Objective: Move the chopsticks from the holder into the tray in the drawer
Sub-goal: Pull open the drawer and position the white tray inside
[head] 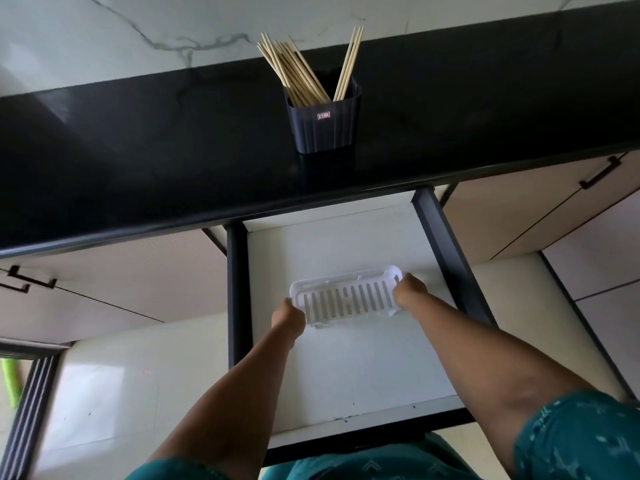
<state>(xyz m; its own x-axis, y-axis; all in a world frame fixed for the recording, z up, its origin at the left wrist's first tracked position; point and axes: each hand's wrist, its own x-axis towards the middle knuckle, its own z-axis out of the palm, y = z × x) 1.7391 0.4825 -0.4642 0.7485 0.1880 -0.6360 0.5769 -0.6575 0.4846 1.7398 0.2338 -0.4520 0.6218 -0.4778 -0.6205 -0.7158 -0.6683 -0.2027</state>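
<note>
Head view: both hands — left (288, 315), right (410, 292) — grip the white slotted tray (346, 297) by its ends.

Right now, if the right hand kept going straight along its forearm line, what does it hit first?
The right hand already grips the end of the white tray, so pushing on would shove the tray first. Beyond it lies bare drawer floor, then probably the drawer's back wall under the countertop; depth is unclear.

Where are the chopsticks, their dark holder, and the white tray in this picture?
chopsticks (294, 69): head view, on the left-leaning bundle's shafts.
holder (323, 131): head view, on its ribbed front wall.
tray (346, 299): head view, on its slotted base, between the two hands.
</note>
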